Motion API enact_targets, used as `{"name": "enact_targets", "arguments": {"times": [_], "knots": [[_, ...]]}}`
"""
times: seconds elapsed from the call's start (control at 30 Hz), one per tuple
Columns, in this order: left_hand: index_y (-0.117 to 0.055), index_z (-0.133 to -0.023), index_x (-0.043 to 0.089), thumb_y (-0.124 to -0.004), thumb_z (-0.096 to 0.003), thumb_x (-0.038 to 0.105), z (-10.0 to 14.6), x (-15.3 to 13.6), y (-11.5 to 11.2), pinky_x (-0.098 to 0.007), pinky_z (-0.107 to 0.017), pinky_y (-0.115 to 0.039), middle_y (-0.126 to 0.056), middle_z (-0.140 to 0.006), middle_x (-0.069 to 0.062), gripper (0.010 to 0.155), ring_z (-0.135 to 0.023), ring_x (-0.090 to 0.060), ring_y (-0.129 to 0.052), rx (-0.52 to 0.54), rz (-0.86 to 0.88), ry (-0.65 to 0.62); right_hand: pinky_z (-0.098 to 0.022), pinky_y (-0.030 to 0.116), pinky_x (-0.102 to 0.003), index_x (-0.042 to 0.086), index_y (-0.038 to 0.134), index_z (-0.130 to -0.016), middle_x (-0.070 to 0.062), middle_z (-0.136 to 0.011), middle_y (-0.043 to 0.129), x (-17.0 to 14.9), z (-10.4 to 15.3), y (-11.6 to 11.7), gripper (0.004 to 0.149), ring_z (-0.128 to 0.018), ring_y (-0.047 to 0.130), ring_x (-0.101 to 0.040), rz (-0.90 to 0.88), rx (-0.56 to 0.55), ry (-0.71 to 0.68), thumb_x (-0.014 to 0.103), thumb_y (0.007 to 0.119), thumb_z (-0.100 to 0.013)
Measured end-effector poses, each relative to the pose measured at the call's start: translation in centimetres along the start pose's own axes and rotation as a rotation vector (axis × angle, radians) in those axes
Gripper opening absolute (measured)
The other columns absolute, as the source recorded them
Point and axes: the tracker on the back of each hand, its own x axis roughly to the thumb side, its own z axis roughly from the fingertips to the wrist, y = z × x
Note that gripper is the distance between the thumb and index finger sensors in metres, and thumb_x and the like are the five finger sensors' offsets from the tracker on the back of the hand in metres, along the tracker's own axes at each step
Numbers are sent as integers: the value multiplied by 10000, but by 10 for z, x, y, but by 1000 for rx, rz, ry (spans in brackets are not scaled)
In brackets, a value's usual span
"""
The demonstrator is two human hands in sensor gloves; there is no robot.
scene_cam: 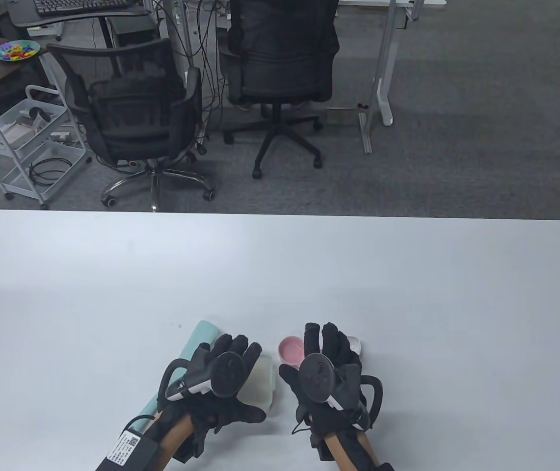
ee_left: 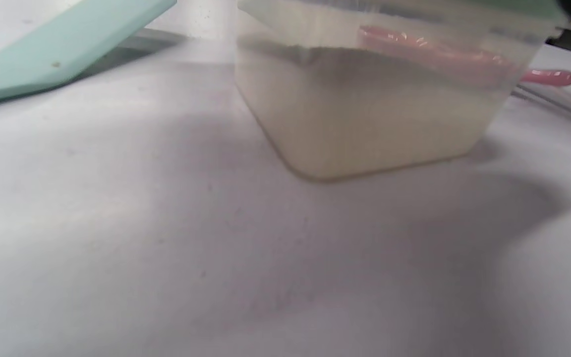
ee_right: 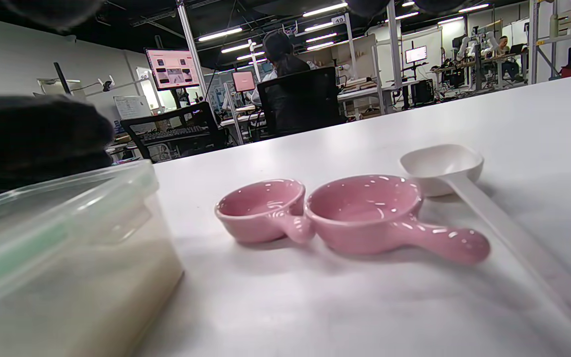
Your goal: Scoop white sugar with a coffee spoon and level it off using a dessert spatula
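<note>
A clear plastic container [scene_cam: 260, 387] of white sugar, with a clear lid with a green seal on it, stands near the table's front edge; it also shows in the left wrist view [ee_left: 365, 114] and the right wrist view [ee_right: 57, 258]. A mint green spatula [scene_cam: 196, 343] lies to its left, partly under my left arm. A white coffee spoon [ee_right: 444, 166] lies beside two small pink pan-shaped dishes [ee_right: 365, 208]. My left hand [scene_cam: 233, 346] lies flat over the container, fingers spread, holding nothing. My right hand [scene_cam: 326, 338] is above the pink dishes [scene_cam: 291, 349], fingers extended and empty.
The white table [scene_cam: 280, 274] stretches far beyond the objects. Office chairs [scene_cam: 137, 113] and a cart stand on the floor past its far edge.
</note>
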Motion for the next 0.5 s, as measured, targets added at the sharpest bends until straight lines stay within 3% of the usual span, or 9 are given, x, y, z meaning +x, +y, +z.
{"name": "enact_targets", "arguments": {"times": [0.03,0.13,0.3,0.5], "knots": [[-89,-1109,393,-799,-297,811,0,1,-1,-692,-815,-248,-129,-1250,-1,1157,-1205,-399,-202,31,-28,10,-753,433,-698,131,268,-1162,-280,-1216,222,0,0,0,954,-1096,379,-524,2,1,-4,625,686,-460],[-159,-1118,388,-821,-261,806,1,2,1,-681,-821,-310,-269,-1253,5,1161,-1203,-385,-355,120,-59,-8,-752,436,-697,131,266,-1161,-280,-1216,224,2,1,0,956,-1096,379,-524,-1,1,-15,625,688,-460],[-167,-1120,386,-816,-265,813,7,-5,12,-687,-817,-305,-271,-1250,1,1155,-1195,-384,-368,141,49,-19,-753,435,-697,128,258,-1161,-283,-1214,216,2,1,-3,963,-1096,373,-526,-14,-13,-17,625,690,-459],[-173,-1125,382,-803,-276,815,24,-40,37,-717,-795,-291,-266,-1250,-18,1142,-1191,-400,-363,247,79,83,-751,430,-702,126,253,-1161,-284,-1214,214,-3,-1,-2,965,-1096,368,-529,-26,-1,9,627,687,-461]]}}
